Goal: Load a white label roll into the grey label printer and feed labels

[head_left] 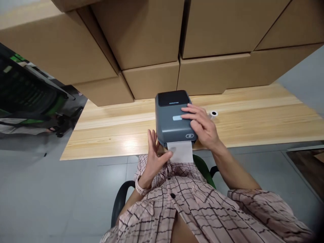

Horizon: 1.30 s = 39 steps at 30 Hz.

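A dark blue-grey label printer (170, 126) stands near the front edge of the wooden table, with a black window at its back and a pale strip on its lid. A blank white label (180, 152) sticks out of its front slot and hangs over the edge. My left hand (155, 152) is at the printer's front left corner, fingers stretched up and apart, the thumb at the label's left edge. Across the lid's right side lies my right hand (201, 123), fingers extended, the fingertips at the pale strip.
Large cardboard boxes (152, 37) are stacked along the back of the wooden table (253, 118). A small white roll (214, 113) with a dark core sits right of the printer. Chair armrests (123, 195) flank my body. Dark mesh chairs (25, 87) stand at the left.
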{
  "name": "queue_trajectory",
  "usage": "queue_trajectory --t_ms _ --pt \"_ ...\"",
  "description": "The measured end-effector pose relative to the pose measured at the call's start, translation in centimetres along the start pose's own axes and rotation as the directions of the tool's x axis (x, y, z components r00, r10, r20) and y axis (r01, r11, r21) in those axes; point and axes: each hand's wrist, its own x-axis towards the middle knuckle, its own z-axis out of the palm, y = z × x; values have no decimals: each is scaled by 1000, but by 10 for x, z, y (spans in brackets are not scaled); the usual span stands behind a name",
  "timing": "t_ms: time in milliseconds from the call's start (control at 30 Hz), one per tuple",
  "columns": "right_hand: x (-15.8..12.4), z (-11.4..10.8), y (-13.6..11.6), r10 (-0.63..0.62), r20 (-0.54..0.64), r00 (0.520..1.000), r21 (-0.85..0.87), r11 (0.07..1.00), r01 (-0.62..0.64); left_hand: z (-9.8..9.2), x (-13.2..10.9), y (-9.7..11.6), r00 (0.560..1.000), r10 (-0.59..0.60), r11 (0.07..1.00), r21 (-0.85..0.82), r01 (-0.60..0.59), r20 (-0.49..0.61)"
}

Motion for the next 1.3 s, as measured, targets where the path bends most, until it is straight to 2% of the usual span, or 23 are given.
queue_trajectory --t_ms 100,167,267,367,433,500,633,733,833,933,967,1033,1100,1133,1300 --pt "-24 14 0 144 -42 989 35 989 -142 -3 5 7 988 130 991 -8 -132 -82" --pt "-32 21 3 261 -56 964 123 960 -252 -2 17 14 980 153 988 -3 -154 -124" --pt "-42 28 13 417 34 908 262 873 -411 -1 37 17 988 44 999 -25 -48 -146" --pt "-54 31 23 500 144 854 305 799 -519 -1 46 14 991 -86 995 -50 81 -101" --pt "-60 32 26 501 174 848 273 802 -530 -2 45 12 993 -114 992 -54 111 -45" --pt "-63 32 27 480 181 859 224 830 -511 -2 42 13 996 -92 995 -50 91 -10" --pt "-64 31 26 432 169 886 123 882 -454 -1 44 18 1000 -22 998 -52 22 -5" --pt "-63 30 28 426 177 887 90 891 -445 -1 45 15 1000 4 998 -63 -6 -21" --pt "-62 32 30 482 126 867 250 830 -498 -3 25 5 997 -12 998 -55 8 -76" --pt "-59 36 28 557 71 827 455 720 -524 -4 -9 -5 979 -31 998 47 41 -202" --pt "-59 38 27 571 63 818 494 695 -523 -3 -19 -7 983 -56 996 65 69 -178" --pt "-57 40 24 582 55 811 533 670 -517 0 -31 -7 986 -169 984 51 169 -6" --pt "-56 40 23 582 56 811 537 668 -516 6 -33 -4 947 -275 960 1 278 164" --pt "-56 40 23 579 59 813 533 670 -516 9 -31 -2 930 -304 948 -32 317 206" --pt "-58 40 29 551 60 832 492 709 -505 17 -18 -2 910 -340 915 -140 379 239"
